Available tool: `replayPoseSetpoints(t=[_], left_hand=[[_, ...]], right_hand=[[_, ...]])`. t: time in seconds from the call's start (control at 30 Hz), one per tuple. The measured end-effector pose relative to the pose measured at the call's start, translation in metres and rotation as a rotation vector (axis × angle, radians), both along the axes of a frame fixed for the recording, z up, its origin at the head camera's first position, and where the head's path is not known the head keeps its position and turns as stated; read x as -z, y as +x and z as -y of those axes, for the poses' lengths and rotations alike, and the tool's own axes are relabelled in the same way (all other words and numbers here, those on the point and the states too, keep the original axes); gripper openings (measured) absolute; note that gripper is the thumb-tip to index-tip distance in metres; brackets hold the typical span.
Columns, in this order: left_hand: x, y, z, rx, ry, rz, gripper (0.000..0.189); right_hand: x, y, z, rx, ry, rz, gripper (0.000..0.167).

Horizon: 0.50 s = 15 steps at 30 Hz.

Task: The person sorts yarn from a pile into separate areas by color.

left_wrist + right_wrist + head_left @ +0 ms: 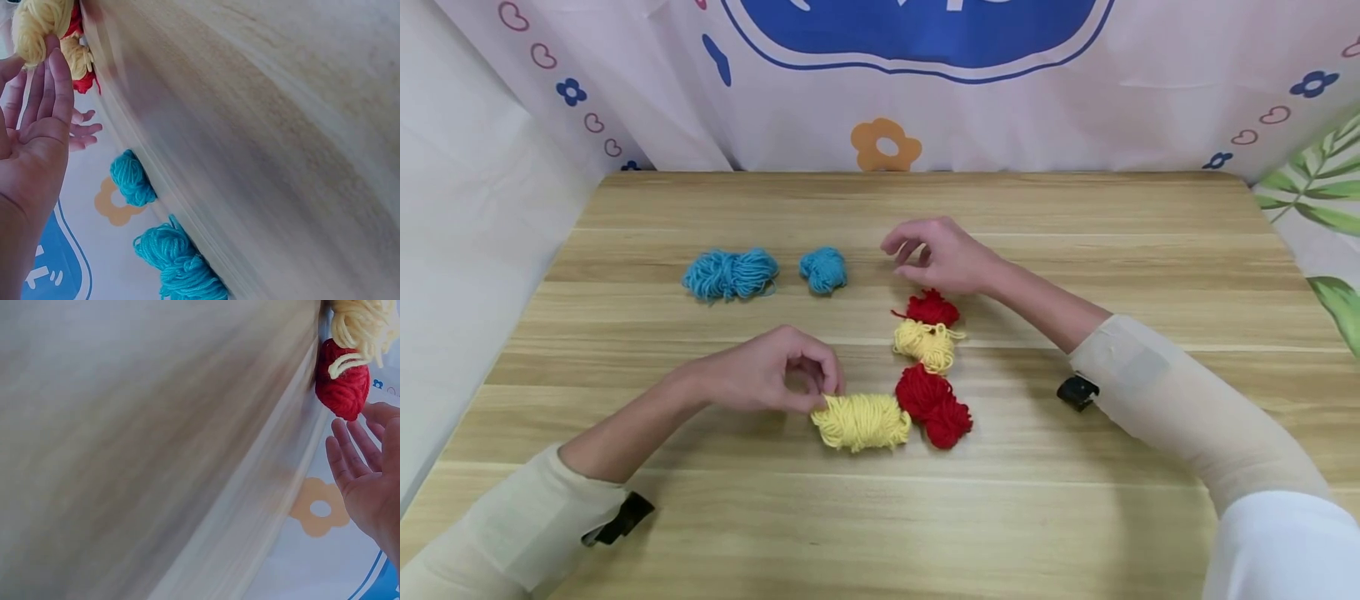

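My left hand [775,371] pinches the left end of a larger yellow yarn bundle [863,422] between thumb and fingertips. That bundle lies crosswise, its right end against a red yarn bundle [928,400]. Above the red one, a smaller yellow yarn bundle [927,346] and a small red yarn ball [934,308] form a column. Just beyond this column hovers my right hand [951,254], fingers loosely bent and holding nothing. In the right wrist view its fingertips are close to the small red ball [345,387]; whether they touch it I cannot tell.
Toward the back left lie a long blue yarn bundle [732,275] and a smaller blue yarn ball [824,270], with a gap between them. The wooden table [850,533] ends at a printed white cloth [1037,125] behind.
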State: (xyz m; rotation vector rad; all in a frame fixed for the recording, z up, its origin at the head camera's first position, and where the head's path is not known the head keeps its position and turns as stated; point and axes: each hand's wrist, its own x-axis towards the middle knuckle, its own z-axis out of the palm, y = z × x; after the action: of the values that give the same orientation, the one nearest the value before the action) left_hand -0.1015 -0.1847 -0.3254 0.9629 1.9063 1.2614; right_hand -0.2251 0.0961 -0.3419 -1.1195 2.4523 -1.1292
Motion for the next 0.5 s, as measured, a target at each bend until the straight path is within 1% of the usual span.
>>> replayPoseSetpoints(t=[0.27,0.5], left_hand=[[-0.001,-0.002,0.001,-0.024,0.041,-0.044,0.013],[-0.009,-0.003,0.000,-0.054,0.052,-0.062,0.016]], right_hand=[[-0.002,0.005,-0.007,0.002,0.007,-0.007,0.031],[-0.003,0.009,-0.014,0.003,-0.018,-0.034,0.031]])
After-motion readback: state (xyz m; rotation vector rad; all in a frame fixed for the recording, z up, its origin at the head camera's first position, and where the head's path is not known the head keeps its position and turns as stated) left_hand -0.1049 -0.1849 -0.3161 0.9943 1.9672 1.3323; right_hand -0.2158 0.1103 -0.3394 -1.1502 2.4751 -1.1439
